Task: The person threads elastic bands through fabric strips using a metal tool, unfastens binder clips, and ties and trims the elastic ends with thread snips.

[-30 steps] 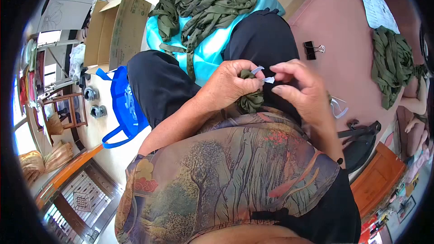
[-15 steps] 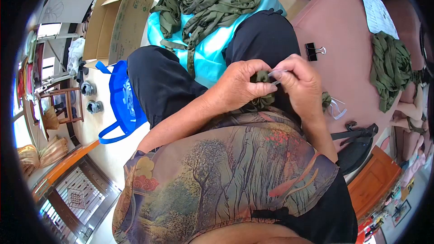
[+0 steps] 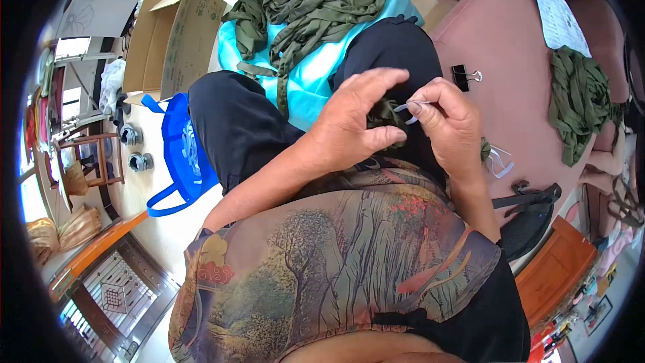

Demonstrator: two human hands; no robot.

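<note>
My right hand (image 3: 447, 121) pinches a thin pale strip (image 3: 403, 107) between thumb and forefinger, above my lap. The strip reaches left to a bunched piece of dark green cloth (image 3: 384, 115). Around that cloth my left hand (image 3: 353, 117) is open, its thumb and forefinger spread apart; the far fingers are partly hidden. A large heap of dark green fabric strips (image 3: 329, 0) lies on a shiny turquoise cloth or bag (image 3: 312, 101) beyond my knees.
A blue bag (image 3: 180, 141) with pale strips inside stands left, below an open cardboard box (image 3: 188, 40). On the pink sofa (image 3: 504, 33) at right are a black binder clip (image 3: 461, 77), glasses (image 3: 498, 163), another green fabric bundle (image 3: 579, 104) and a printed sheet (image 3: 556, 13).
My left thumb and forefinger have parted from their pinch on the green cloth, the forefinger lifting away. My right hand keeps its pinch on the pale strip, almost in place.
</note>
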